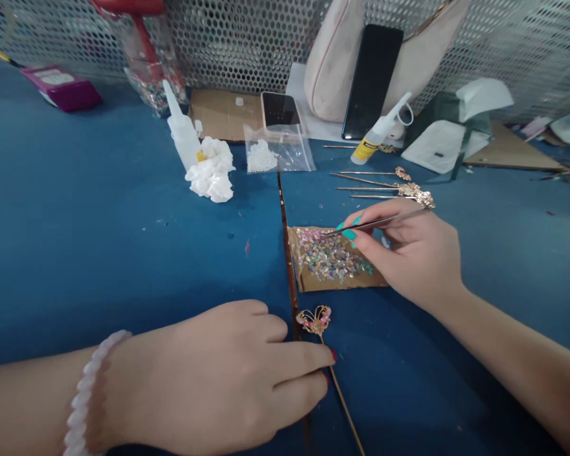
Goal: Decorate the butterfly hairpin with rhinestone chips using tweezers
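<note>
My left hand (228,373) lies on the blue table (99,234), fingers pressed together, pinning the thin gold stem of a butterfly hairpin (316,320). The pin's pink and gold butterfly head lies just past my fingertips. My right hand (408,253) pinches metal tweezers (361,225). Their tips reach over a cardboard piece (332,259) covered with several small iridescent stones. Whether the tips hold a stone is too small to tell.
Three finished gold hairpins (389,187) lie beyond my right hand. Two glue bottles (183,130) (380,136), a white crumpled tissue (211,168), a plastic bag of white beads (275,152), a dark phone (371,79) against a pale pouch, and a perforated metal wall stand at the back.
</note>
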Action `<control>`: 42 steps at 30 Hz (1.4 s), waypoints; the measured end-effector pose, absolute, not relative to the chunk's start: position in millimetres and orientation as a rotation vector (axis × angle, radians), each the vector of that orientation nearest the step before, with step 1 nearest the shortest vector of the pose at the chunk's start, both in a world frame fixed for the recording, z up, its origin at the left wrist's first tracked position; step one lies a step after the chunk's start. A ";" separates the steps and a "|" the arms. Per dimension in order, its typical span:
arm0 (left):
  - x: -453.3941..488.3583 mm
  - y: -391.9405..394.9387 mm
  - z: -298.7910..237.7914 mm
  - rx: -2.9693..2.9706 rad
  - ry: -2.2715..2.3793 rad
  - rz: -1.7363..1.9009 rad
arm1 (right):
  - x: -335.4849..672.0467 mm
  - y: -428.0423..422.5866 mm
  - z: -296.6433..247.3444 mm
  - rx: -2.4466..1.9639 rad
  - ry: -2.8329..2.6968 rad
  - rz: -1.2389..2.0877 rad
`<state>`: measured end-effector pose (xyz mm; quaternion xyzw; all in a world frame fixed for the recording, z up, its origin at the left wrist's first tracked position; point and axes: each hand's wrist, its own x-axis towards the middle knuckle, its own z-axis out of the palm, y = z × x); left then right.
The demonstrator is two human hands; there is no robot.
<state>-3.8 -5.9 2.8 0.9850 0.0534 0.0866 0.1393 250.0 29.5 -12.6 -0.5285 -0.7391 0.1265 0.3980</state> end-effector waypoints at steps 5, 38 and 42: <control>-4.4 -5.4 2.8 2.837 0.145 0.241 | 248.9 29.7 -10.9 -1.350 -1.887 0.302; -3.7 -4.5 1.8 2.816 0.180 0.301 | 238.8 37.5 -10.0 -1.335 -1.848 0.411; -3.3 -5.8 2.1 2.815 0.176 0.296 | 238.8 36.7 -10.6 -1.340 -1.840 0.425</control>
